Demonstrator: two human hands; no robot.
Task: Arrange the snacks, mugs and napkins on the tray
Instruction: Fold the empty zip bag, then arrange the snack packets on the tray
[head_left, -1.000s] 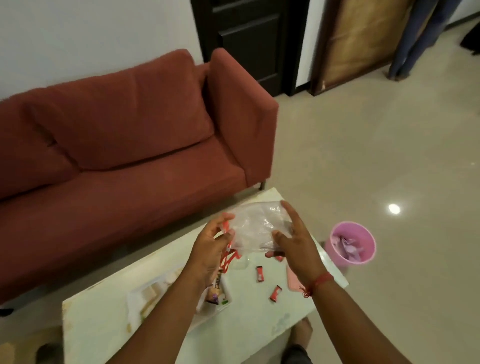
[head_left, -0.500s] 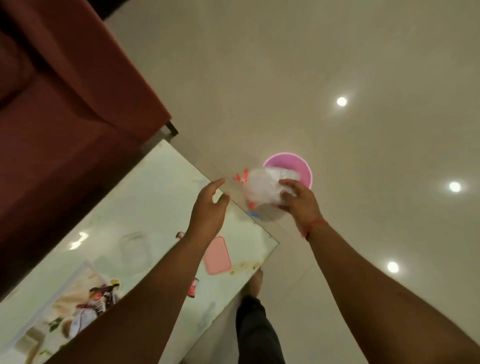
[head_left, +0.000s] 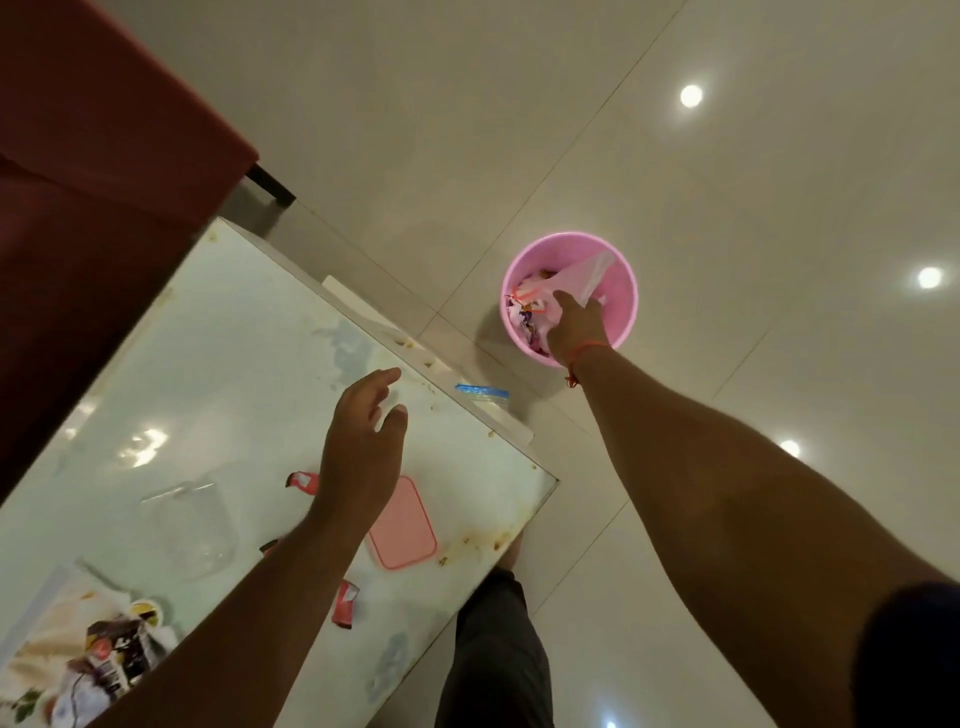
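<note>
My right hand (head_left: 575, 328) reaches down into the pink waste bin (head_left: 626, 291) on the floor, fingers closed on a crumpled clear plastic bag (head_left: 587, 273) with red trim. My left hand (head_left: 363, 447) hovers open over the white table (head_left: 234, 353), holding nothing. The patterned tray (head_left: 36, 649) at the bottom left holds a pile of snack packets (head_left: 117, 657). Small red snack packets (head_left: 304, 480) (head_left: 345, 609) lie loose on the table near my left forearm. No mugs or napkins are in view.
A pink lid (head_left: 402, 525) and a clear plastic container (head_left: 192, 527) lie on the table. A zip bag with a blue strip (head_left: 482, 392) sits by the table's far edge. The red sofa (head_left: 104, 156) stands to the left. My legs are below the table corner.
My right hand has carried the plastic bag from above the table edge down into the pink bin. My left hand has let go and opened over the table. My view has tilted down.
</note>
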